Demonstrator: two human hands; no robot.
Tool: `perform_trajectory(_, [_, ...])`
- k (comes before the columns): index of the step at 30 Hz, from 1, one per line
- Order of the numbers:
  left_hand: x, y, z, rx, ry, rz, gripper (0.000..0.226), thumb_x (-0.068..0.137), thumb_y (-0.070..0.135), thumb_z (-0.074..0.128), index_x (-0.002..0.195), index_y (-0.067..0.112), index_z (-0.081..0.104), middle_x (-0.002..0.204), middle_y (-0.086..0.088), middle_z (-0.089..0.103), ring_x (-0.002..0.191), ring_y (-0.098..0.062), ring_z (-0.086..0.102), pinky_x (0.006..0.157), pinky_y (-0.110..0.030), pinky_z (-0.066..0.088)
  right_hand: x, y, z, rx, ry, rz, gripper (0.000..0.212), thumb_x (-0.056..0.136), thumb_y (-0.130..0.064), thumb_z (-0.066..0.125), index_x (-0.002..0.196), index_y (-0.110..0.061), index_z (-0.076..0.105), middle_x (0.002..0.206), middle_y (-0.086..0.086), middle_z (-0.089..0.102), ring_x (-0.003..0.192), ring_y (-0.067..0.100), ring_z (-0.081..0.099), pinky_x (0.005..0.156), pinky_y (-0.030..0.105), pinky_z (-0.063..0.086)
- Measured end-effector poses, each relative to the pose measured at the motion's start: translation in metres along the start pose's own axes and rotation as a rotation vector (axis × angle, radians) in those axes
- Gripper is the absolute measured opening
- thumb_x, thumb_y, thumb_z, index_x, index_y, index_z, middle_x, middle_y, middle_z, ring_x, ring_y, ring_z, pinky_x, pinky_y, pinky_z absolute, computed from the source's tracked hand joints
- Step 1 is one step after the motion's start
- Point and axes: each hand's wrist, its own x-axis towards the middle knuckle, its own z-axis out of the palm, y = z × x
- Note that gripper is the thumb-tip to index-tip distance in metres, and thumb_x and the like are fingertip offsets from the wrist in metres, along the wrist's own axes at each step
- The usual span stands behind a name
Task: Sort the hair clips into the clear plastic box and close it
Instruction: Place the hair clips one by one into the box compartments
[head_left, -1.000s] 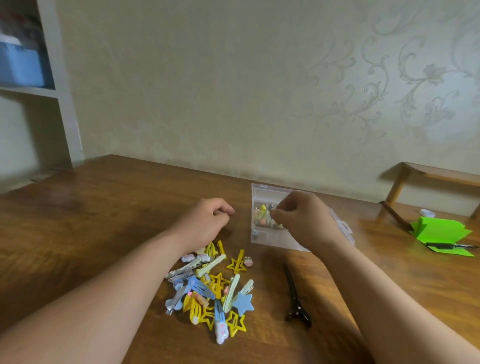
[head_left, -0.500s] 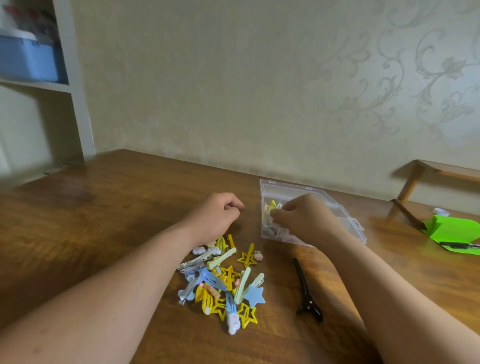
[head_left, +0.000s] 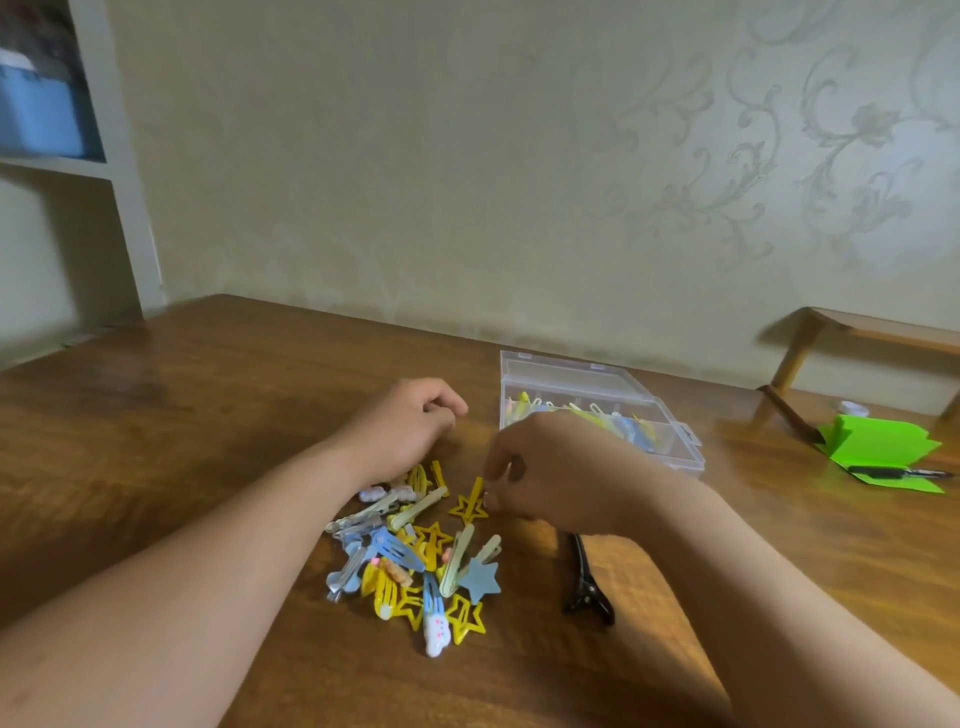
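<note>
- We find the clear plastic box (head_left: 670, 441) on the wooden table (head_left: 208, 415), at the far right of the working area; its lid (head_left: 561, 371) stands open along the far side; several hair clips lie inside it, yellow and pale blue among them.
- We find the loose pile of hair clips (head_left: 415, 556) on the table, nearer than the box and to its left — yellow stars, pale blue bars and a blue star (head_left: 480, 579) on its right edge.
- The left hand (head_left: 405, 426) rests on the table at the far edge of the pile; its fingers are curled in loosely; we cannot tell whether it has anything in it.
- The right hand (head_left: 550, 473) is lowered between the box and the pile; thumb and fingertips are drawn close together at a yellow star clip (head_left: 470, 506) on the far right of the pile; the frame is blurred there, so we cannot tell whether the clip is gripped or only touched.
- A black clip (head_left: 587, 587) lies apart from the pile, to its right, partly under the right forearm.
- A green paper piece (head_left: 878, 447) with a pen (head_left: 898, 473) on it lies at the far right of the table.
</note>
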Motion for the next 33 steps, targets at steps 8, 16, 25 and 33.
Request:
perform_trajectory(8, [0.0,-0.001,0.0,-0.014,-0.017,0.019,0.023,0.104,0.023,0.059,0.112,0.037,0.076,0.116,0.01,0.073,0.107,-0.008,0.066,0.1,-0.039,0.054,0.001,-0.004,0.005,0.004,-0.056,0.002,0.022,0.099,-0.037,0.067,0.114,-0.023,0.074,0.108,-0.005,0.07,0.096,0.015,0.066,0.087,0.037,0.061])
perform_trajectory(16, [0.002,-0.002,0.0,-0.025,-0.017,0.013,0.022,0.108,0.023,0.058,0.11,0.036,0.075,0.114,0.008,0.074,0.107,-0.012,0.067,0.101,-0.041,0.054,0.005,0.01,-0.002,0.158,0.131,-0.022,0.01,0.097,-0.021,0.068,0.104,-0.028,0.066,0.095,-0.011,0.066,0.085,0.007,0.063,0.067,0.019,0.045])
perform_trajectory(25, [-0.001,-0.003,-0.001,0.005,-0.024,0.015,0.026,0.106,0.026,0.054,0.116,0.04,0.074,0.117,0.012,0.073,0.109,-0.022,0.072,0.101,-0.052,0.059,0.003,0.14,-0.015,0.286,0.661,0.494,0.003,0.093,-0.028,0.076,0.095,-0.026,0.077,0.09,-0.01,0.074,0.085,0.016,0.068,0.074,0.036,0.055])
perform_trajectory(33, [0.001,-0.004,-0.001,-0.006,-0.026,0.025,0.027,0.108,0.025,0.054,0.12,0.039,0.074,0.12,0.012,0.072,0.112,-0.007,0.065,0.103,-0.042,0.055,0.008,0.156,-0.001,0.283,0.588,0.567,0.011,0.098,-0.027,0.072,0.099,-0.02,0.08,0.087,-0.009,0.072,0.079,0.013,0.064,0.071,0.036,0.056])
